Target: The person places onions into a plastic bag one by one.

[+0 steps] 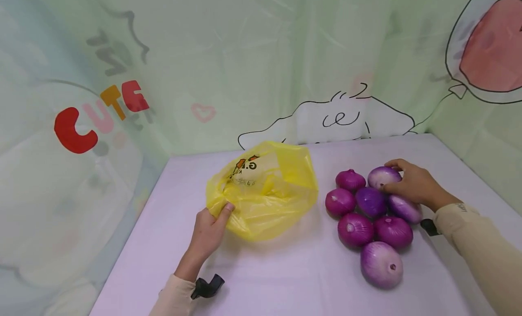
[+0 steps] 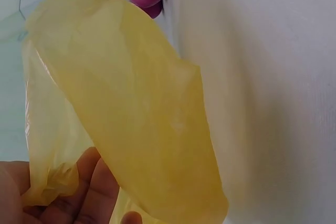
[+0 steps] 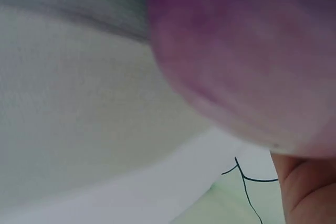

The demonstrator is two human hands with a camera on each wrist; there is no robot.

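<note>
Where my left hand (image 1: pixel 205 234) grips: near left edge of the yellow bag (image 1: pixel 265 193), thumb on top, fingers curled beneath round gathered plastic.
Bag's lie: over the table (image 1: pixel 285 280), left of the onions; body puffed out, long axis running from my thumb rightward and slightly away from me; cannot tell whether any of it touches the tabletop.
Right hand (image 1: pixel 413 182): partly closed, thumb and fingers curled round the held onion (image 1: pixel 378 174).
Held onion's place: far right corner of the cluster; pale end facing me, near my thumb. Long axis hard to judge under my fingers.
Slanted onion (image 1: pixel 403 209): beneath my right hand, long axis from upper left to lower right.
Far left onion (image 1: pixel 350 181): pointed tip directed away from me.
Nearest onion (image 1: pixel 381 265): pale, its round end-spot turned up and rightward.
Onion count: eight, bunched close together.
</note>
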